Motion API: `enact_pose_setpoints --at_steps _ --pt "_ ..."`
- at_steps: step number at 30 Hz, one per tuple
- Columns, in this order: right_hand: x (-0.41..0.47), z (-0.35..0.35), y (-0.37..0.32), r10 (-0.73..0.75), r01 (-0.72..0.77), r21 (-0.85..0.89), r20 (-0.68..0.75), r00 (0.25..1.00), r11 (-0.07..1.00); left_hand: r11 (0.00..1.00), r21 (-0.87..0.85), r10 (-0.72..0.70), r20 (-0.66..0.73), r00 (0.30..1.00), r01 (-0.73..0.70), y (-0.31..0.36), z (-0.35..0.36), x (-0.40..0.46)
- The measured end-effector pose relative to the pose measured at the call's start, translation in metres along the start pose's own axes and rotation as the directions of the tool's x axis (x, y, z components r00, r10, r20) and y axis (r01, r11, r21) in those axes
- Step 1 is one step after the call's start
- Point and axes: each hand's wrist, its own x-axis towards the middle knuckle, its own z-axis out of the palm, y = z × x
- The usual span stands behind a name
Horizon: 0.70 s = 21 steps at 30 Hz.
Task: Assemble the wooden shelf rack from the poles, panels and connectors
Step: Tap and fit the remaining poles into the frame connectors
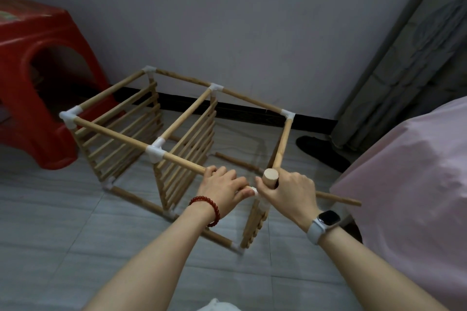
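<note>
The wooden rack (161,131) lies on its side on the tiled floor, its poles joined by white plastic connectors (156,152). Slatted panels (121,134) stand inside the frame. My left hand (222,185) grips the near end of the front top pole (184,163), fingers curled over it. My right hand (288,188) grips the loose end of the right-hand pole (281,145), whose cut end points up at me. A white connector (254,190) peeks out between the two hands, mostly hidden. Below it stands the nearest slatted panel (254,225).
A red plastic stool (38,83) stands at the left against the wall. Pink bedding (414,184) fills the right side. Loose poles (338,199) lie on the floor behind my right hand and inside the frame. A grey curtain (417,58) hangs at the right.
</note>
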Motion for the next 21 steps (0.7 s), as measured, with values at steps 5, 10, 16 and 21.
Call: enact_pose_setpoints --at_steps 5,10,16,21 --pt "0.029 -0.045 -0.005 -0.097 0.135 0.042 -0.498 0.862 0.99 1.0 0.013 0.006 -0.006 1.0 -0.006 -0.003 -0.001 0.002" --pt "0.002 -0.017 0.001 0.02 0.052 0.125 -0.51 0.86 0.991 1.0 0.017 0.003 -0.023 1.0 -0.002 -0.003 0.006 0.002" --pt "0.011 -0.027 0.009 -0.044 0.061 0.019 -0.485 0.873 0.998 1.0 0.027 0.011 -0.037 0.999 -0.01 -0.005 0.008 0.002" --pt "0.015 -0.026 -0.003 0.036 0.054 0.141 -0.566 0.824 0.989 0.999 0.032 0.013 -0.06 0.998 -0.011 -0.005 0.013 0.004"
